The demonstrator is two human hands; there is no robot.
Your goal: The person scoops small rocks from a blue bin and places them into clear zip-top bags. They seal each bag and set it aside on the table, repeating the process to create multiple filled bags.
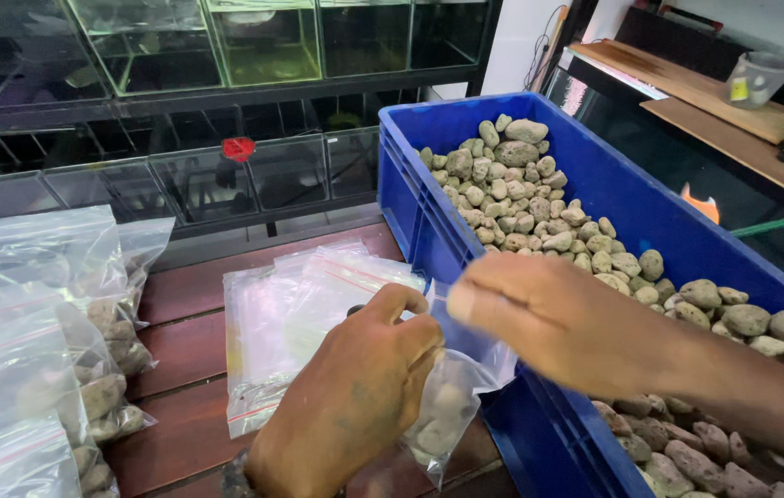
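My left hand grips the top of a clear plastic zip bag that hangs beside the blue crate and holds a few grey-brown stones. My right hand reaches across from the right, blurred, its fingers at the bag's open mouth; whether it pinches the bag or carries stones I cannot tell. Right behind it stands a blue plastic crate filled with several rounded porous stones.
A stack of empty clear zip bags lies on the dark red wooden table. Filled bags of stones are piled at the left. Glass aquarium tanks line the back; wooden shelves are at the right.
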